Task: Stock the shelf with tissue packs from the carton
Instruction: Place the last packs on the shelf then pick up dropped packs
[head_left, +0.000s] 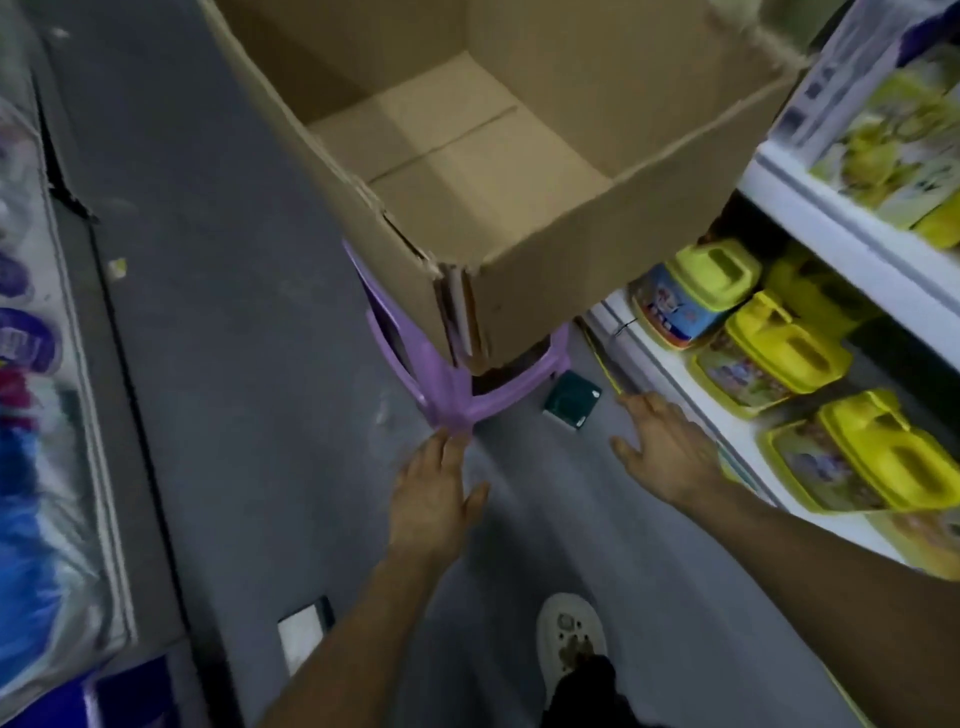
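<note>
Now we find the open brown cardboard carton (493, 171) bare inside, no tissue packs showing, perched on a lilac plastic stool (447, 395) just ahead of our fingertips. Our left hand (434, 499) reaches with straight, loosely spread fingers touching the stool's leg; our right hand (662, 449), fingers wide and holding nothing, hovers beside the white metal shelf (675, 384). We judge stocking nearly finished; shift the stool gently so the carton stays level.
</note>
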